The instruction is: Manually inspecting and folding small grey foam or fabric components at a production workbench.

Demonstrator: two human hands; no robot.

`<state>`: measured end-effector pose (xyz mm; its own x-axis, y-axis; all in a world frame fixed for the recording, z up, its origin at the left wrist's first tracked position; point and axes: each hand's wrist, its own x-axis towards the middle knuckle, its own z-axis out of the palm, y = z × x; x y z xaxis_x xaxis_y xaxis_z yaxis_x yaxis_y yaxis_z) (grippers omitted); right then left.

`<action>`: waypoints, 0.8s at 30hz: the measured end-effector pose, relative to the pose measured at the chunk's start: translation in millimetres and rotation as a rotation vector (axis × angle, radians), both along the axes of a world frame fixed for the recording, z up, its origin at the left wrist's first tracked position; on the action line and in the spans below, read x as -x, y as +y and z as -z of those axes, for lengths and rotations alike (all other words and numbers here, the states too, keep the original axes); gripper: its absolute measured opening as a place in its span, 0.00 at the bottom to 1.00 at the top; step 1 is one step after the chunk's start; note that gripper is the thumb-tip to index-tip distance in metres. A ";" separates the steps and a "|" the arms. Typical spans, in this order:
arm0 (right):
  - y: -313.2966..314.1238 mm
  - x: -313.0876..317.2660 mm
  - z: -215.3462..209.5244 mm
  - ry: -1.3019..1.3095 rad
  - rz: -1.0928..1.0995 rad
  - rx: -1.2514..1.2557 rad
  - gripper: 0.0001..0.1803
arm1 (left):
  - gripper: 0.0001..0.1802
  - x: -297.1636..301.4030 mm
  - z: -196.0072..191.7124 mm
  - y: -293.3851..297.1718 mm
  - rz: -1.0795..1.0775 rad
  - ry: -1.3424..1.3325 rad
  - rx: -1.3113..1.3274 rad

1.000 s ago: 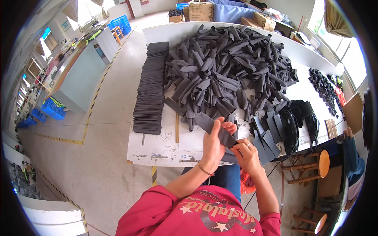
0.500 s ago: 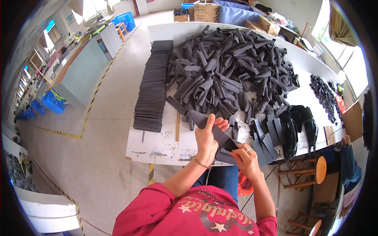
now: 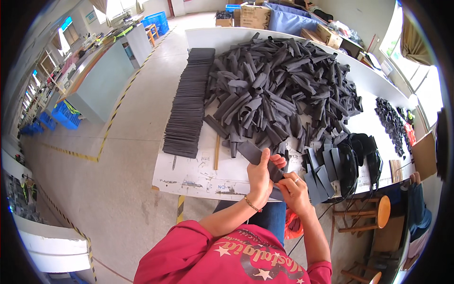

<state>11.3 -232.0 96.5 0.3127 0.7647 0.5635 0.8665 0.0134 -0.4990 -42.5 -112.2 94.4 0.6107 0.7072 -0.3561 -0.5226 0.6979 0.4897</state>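
My left hand (image 3: 261, 176) and my right hand (image 3: 294, 190) both grip one dark grey foam strip (image 3: 253, 153) just above the near edge of the white table (image 3: 198, 175). The strip slants from upper left down between my palms, and its lower end is hidden by my fingers. Behind it lies a big loose heap of curled grey foam strips (image 3: 279, 90). A long flat row of stacked grey foam sheets (image 3: 189, 104) runs along the table's left side. Several flat cut pieces (image 3: 321, 170) stand fanned out just right of my right hand.
Black straps or bands (image 3: 359, 161) lie right of the fanned pieces, and small black parts (image 3: 392, 120) are piled at the far right. A wooden stool (image 3: 369, 213) stands under the table edge. Cardboard boxes (image 3: 250, 16) sit at the far end. A grey counter (image 3: 101, 80) stands across the aisle at left.
The strip has been turned and drawn out, so more of it now sticks up to the left of my left hand. Both hands have stayed at the table's near edge.
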 end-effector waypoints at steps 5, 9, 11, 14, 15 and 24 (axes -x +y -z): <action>1.1 -0.2 -0.3 -0.001 0.008 0.018 0.11 | 0.19 -1.8 1.8 -2.1 -0.012 -0.002 0.023; 2.3 -1.8 3.0 0.041 0.027 -0.004 0.11 | 0.18 -3.2 2.5 -3.3 -0.025 -0.008 0.023; 3.4 -1.2 1.9 0.055 0.028 -0.005 0.11 | 0.18 -3.9 2.8 -4.0 -0.032 0.001 0.008; 4.5 -1.7 2.5 0.068 0.036 -0.004 0.11 | 0.18 -5.7 3.2 -5.1 -0.045 0.002 0.003; 4.2 -2.3 2.7 0.065 0.045 -0.003 0.10 | 0.19 -6.3 3.8 -5.5 -0.031 0.013 -0.004; 3.6 -2.1 8.4 0.144 0.065 0.061 0.09 | 0.19 -4.4 9.1 -1.5 -0.028 0.002 -0.011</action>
<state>13.4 -228.5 88.2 0.4368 0.7716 0.4624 0.7842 -0.0748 -0.6160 -38.1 -113.7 85.3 0.5896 0.7282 -0.3494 -0.5409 0.6773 0.4987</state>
